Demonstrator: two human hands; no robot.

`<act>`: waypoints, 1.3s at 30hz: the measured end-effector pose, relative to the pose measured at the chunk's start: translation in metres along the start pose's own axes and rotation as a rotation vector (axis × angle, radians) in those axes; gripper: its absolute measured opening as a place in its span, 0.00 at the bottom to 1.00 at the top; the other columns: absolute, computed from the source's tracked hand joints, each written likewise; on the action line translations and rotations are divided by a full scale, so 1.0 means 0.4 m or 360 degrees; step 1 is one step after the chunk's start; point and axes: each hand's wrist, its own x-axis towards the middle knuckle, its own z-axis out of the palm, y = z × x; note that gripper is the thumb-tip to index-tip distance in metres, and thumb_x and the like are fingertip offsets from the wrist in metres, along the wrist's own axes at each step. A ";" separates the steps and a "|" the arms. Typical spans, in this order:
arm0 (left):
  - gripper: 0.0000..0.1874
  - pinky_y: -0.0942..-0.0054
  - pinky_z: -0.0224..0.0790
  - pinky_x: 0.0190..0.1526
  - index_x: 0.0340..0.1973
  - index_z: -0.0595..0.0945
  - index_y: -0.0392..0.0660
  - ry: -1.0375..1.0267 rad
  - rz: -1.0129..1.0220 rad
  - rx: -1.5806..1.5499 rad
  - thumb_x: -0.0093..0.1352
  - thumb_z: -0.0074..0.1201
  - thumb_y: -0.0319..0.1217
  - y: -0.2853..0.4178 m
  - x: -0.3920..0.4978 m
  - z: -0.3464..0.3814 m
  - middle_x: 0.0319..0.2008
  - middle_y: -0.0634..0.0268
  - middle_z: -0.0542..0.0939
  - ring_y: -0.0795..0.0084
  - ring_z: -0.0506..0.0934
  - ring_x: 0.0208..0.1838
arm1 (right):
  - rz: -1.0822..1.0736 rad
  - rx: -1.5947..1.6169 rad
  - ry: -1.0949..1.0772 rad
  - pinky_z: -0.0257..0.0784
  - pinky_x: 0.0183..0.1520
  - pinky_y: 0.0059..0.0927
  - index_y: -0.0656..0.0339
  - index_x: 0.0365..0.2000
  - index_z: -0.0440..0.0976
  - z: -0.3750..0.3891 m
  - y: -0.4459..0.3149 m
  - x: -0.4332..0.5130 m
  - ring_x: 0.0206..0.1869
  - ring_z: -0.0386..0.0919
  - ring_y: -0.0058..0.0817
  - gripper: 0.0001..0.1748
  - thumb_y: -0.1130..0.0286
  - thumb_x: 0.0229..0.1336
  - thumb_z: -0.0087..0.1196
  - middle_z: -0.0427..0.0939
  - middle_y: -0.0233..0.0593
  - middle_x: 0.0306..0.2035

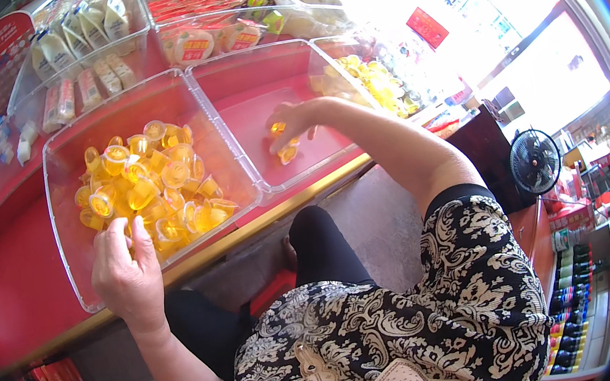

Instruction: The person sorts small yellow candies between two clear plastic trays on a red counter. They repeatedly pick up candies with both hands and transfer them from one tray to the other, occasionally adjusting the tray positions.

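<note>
A clear plastic bin holds a heap of yellow jelly cups. At its near edge my left hand is raised, thumb and forefinger a little apart; nothing shows between them. My right hand reaches down into a second clear plastic bin, which stands against the right side of the first. Its fingers are spread over a few yellow jelly cups near the bin's bottom. Whether the fingers grip one of these cups cannot be told. Further right, more yellow jelly cups lie in a third bin.
Clear bins of packaged snacks stand behind on the red shelf, whose front has a yellow edge strip. A black fan and racks of bottles are at the right. My knees are below the shelf edge.
</note>
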 end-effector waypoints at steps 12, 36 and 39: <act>0.07 0.60 0.75 0.34 0.43 0.83 0.39 0.0032 0.0020 0.0014 0.74 0.63 0.29 0.006 0.000 -0.001 0.30 0.57 0.80 0.57 0.81 0.32 | -0.0138 0.0165 0.0018 0.90 0.32 0.35 0.52 0.60 0.78 0.003 0.075 0.070 0.43 0.88 0.40 0.43 0.60 0.39 0.80 0.80 0.50 0.53; 0.10 0.59 0.76 0.36 0.42 0.85 0.36 -0.0009 -0.0057 -0.0046 0.75 0.62 0.32 0.012 0.003 -0.003 0.33 0.52 0.85 0.50 0.84 0.35 | -0.1318 0.0728 0.1347 0.84 0.50 0.36 0.63 0.64 0.71 0.058 -0.358 -0.244 0.48 0.88 0.37 0.32 0.71 0.61 0.68 0.78 0.53 0.58; 0.10 0.59 0.75 0.36 0.40 0.83 0.37 -0.0037 -0.0109 -0.0126 0.75 0.63 0.33 0.013 0.008 -0.013 0.32 0.53 0.84 0.51 0.82 0.33 | -0.1165 0.0487 0.1516 0.82 0.49 0.35 0.60 0.60 0.75 0.076 -0.292 -0.296 0.48 0.87 0.34 0.24 0.69 0.65 0.65 0.80 0.46 0.55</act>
